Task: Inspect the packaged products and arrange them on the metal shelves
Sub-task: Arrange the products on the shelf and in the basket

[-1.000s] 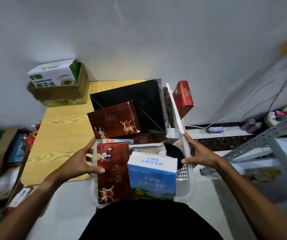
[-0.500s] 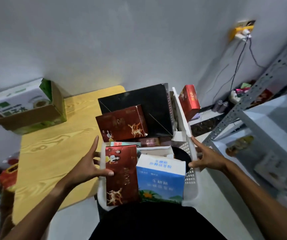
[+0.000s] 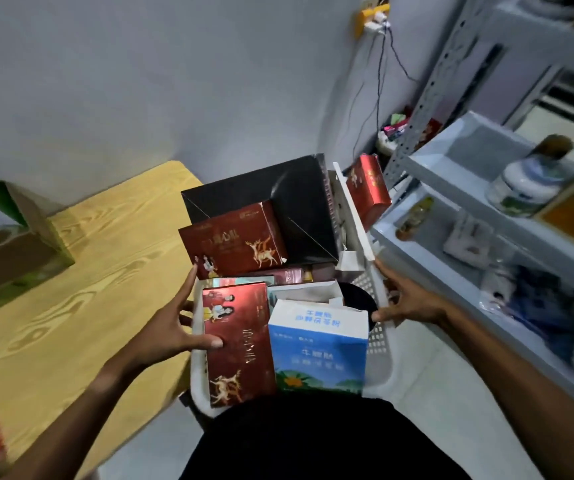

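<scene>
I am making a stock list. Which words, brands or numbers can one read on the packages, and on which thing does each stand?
Nothing can be quoted with certainty.
Blue and white carton: blue Chinese characters on top and front, too blurred to read.
Red box with deer: gold characters, blurred.
Second red box: gold title, unreadable.
Red box at the basket's far end: print too small.

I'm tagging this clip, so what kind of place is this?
Probably a small stockroom or shop back room: grey metal shelves holding goods, a white basket crammed with packaged boxes, and a cardboard carton on a wooden table.
</scene>
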